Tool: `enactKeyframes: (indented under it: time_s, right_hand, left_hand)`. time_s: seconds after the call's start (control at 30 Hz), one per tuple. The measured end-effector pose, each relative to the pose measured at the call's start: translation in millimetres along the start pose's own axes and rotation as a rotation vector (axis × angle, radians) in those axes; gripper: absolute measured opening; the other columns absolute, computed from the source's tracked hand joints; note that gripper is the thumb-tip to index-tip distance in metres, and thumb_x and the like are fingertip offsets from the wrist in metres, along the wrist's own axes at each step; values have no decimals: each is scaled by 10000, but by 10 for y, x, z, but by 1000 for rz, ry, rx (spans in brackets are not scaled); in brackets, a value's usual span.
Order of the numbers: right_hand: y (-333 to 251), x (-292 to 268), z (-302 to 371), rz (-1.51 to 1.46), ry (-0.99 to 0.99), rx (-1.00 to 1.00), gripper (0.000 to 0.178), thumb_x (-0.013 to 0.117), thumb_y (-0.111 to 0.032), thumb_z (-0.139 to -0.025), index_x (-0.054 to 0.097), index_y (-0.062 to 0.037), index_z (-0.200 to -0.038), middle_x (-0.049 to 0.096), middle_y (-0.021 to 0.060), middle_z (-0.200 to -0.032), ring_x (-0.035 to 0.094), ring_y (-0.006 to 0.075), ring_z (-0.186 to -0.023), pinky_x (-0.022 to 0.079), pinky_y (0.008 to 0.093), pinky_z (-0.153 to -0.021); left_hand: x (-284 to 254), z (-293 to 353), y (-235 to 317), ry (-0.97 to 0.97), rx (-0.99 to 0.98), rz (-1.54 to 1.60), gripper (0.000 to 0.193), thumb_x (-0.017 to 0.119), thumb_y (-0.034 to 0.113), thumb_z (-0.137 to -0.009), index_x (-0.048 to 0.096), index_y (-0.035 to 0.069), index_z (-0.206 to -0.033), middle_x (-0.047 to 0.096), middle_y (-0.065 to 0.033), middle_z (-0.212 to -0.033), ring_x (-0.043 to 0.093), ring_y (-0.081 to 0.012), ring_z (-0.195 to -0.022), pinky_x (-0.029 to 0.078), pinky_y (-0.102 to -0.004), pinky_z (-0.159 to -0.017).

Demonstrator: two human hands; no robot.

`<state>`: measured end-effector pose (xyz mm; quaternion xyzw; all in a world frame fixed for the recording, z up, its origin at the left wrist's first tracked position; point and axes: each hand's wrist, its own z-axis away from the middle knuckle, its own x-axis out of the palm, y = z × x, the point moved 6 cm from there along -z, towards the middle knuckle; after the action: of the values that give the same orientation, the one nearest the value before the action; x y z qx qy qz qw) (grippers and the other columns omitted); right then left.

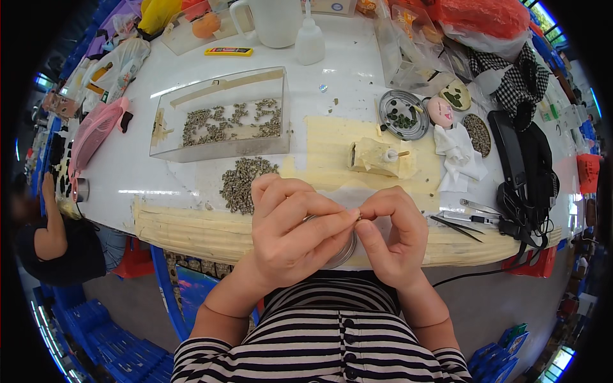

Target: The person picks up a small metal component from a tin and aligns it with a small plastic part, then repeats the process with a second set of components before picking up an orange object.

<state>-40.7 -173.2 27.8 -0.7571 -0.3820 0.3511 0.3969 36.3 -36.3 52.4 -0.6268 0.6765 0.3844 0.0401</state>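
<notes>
While both forearms rise from striped sleeves, the person's left hand (pixel 287 236) and right hand (pixel 396 236) meet fingertip to fingertip above the near edge of the worktable. Thumb and forefinger of each are pinched almost closed on a tiny piece (pixel 359 219) between them; the fingers hide most of it, so its exact kind cannot be told. Below the hands sits a round dish (pixel 348 253), partly covered by them. Just beyond the left hand lies a loose heap of small grey-brown parts (pixel 244 184), and behind that a clear rectangular box (pixel 220 153) holds more such parts. Ahead of the right hand, a tape-wrapped block (pixel 373 158) stands on yellowish tape, near a round metal tin (pixel 403 135) with dark green pieces inside. Black tweezers (pixel 456 226) and a utility knife (pixel 469 217) lie to its right, and a crumpled white cloth (pixel 461 156) lies farther back.
</notes>
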Motion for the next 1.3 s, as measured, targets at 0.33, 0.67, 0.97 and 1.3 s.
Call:
enactKeyframes:
  time_s: [0.33, 0.67, 0.97, 1.3]
  right_hand:
    - [-101, -1, 39, 142, 93, -132, 225, 811, 25, -714, 708, -25, -908, 646, 81, -834, 613, 190, -717, 491, 268, -622]
    - [-62, 4, 34, 146, 83, -62, 191, 790, -1, -747, 713, -4, -922, 653, 95, -841, 616, 194, -714, 491, 277, -613]
    - [-54, 32, -3, 110, 13, -78, 148, 763, -45, -792, 673, 7, -897, 651, 104, -830, 601, 200, -698, 490, 281, -618]
    - [2, 30, 1, 27, -1, 39, 162, 772, -26, -789, 656, 3, -899, 653, 91, -845, 597, 167, -700, 491, 267, -616]
  left_hand:
    - [23, 2, -20, 6, -20, -24, 252, 786, 83, -617, 739, 111, -863, 645, 47, -823, 560, -175, -783, 346, -357, -771]
    - [-24, -12, -18, 13, -23, -1, 257, 817, 66, -629, 750, 110, -874, 660, 23, -831, 541, -187, -757, 370, -341, -745]
    - [-8, -13, 1, 24, -5, 11, 250, 787, 79, -630, 748, 119, -873, 663, 50, -846, 558, -170, -788, 345, -348, -761]
    - [-3, -5, -7, 10, 4, 16, 273, 783, 87, -622, 747, 109, -891, 662, 43, -854, 555, -179, -782, 346, -349, -761]
